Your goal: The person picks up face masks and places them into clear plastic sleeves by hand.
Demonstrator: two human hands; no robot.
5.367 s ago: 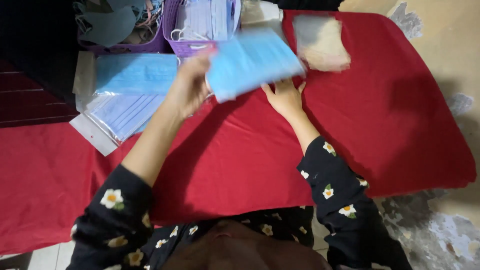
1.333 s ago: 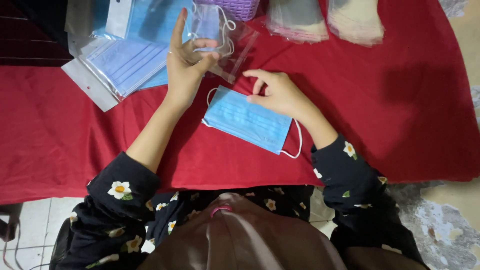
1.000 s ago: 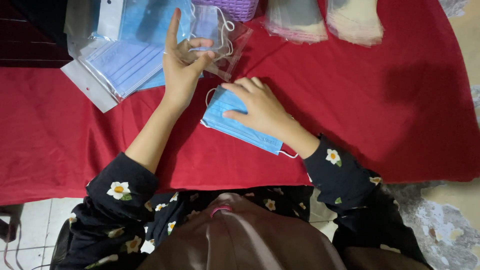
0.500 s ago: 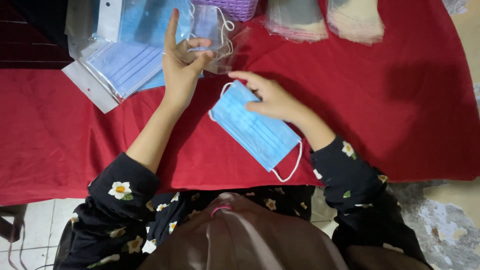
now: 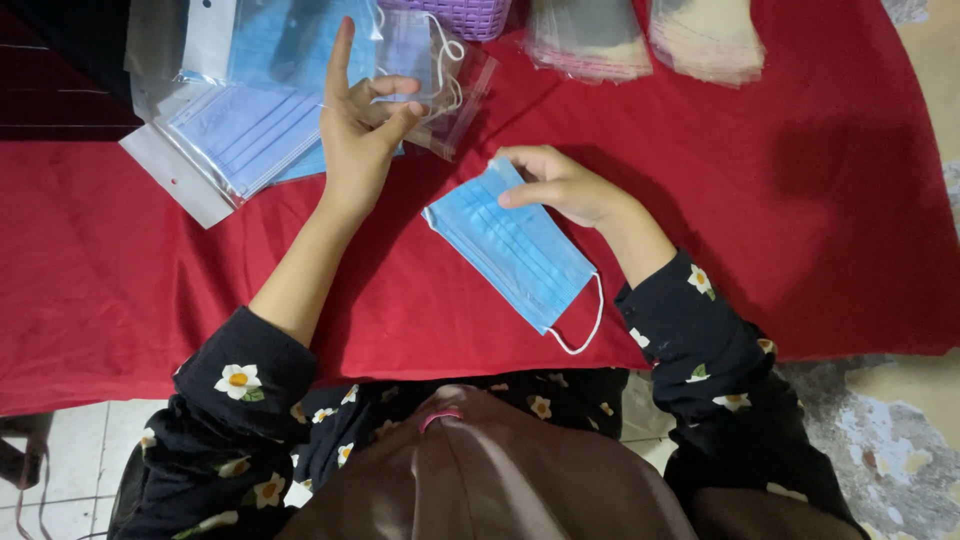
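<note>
- Centrally in the frame, a blue pleated face mask [image 5: 515,252] is held at its upper corner by the right hand [image 5: 560,185]; thumb and fingertips are closed on that corner, and the rest of the mask is spread over the red cloth [image 5: 780,230].
- Its long axis is seen to run diagonally, from the pinched corner at upper left of centre down to the lower right, where a white ear loop [image 5: 582,322] curls near the cloth's front edge.
- At upper left of centre, a clear plastic sleeve [image 5: 435,70] is gripped by the left hand [image 5: 358,125]: thumb and bent fingers are closed on it while the index finger is pointed straight up. Something pale blue with white loops is visible inside the sleeve.
- The sleeve lies up and to the left of the mask's held corner, near it but not touching; the right hand is plainly the nearer one to the mask.
- Further left, flat packets of blue masks [image 5: 245,125] are stacked on the cloth, partly overlapping.
- Along the top edge, a purple basket [image 5: 470,15] and two piles of empty clear sleeves [image 5: 640,40] are set.
- Below the cloth, pale floor tiles show at lower left, and worn, patchy flooring at lower right.
</note>
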